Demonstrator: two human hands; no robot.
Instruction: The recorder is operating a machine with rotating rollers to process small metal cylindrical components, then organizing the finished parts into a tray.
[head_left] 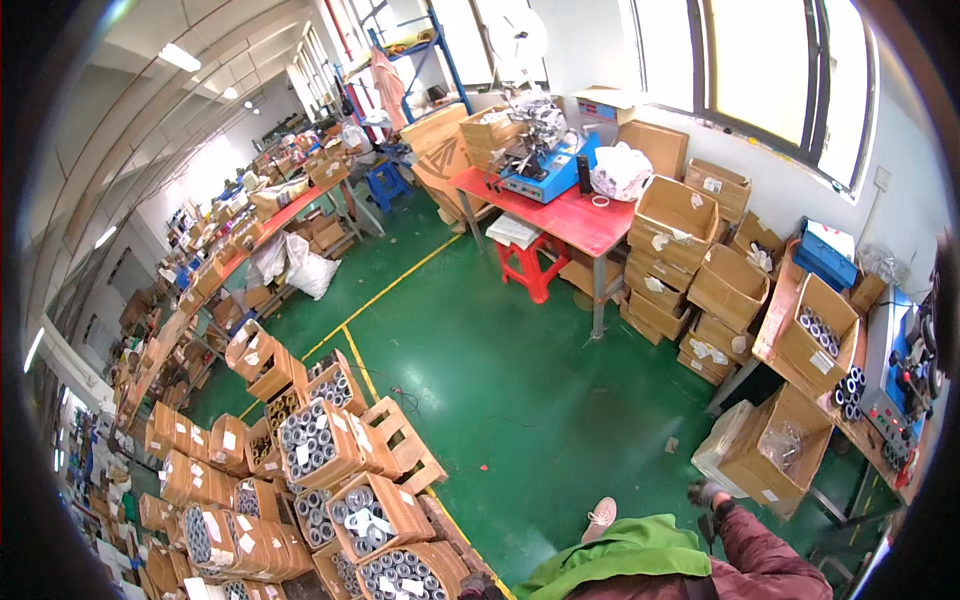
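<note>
One right hand [706, 494]; open carton [757, 468] nearby

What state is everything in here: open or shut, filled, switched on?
Right hand: dark-gloved, grip unclear
Carton near the right hand: open, clear plastic inside
Workbench carton: open, ring-shaped parts inside
Red stool: upright, white bundle on top
Blue machine: on or off, can't tell
Large ceiling light: lit

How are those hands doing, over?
Right hand near open box, grip unclear. Left hand barely visible, near filled box. Stacked boxes crowd the left.
</note>
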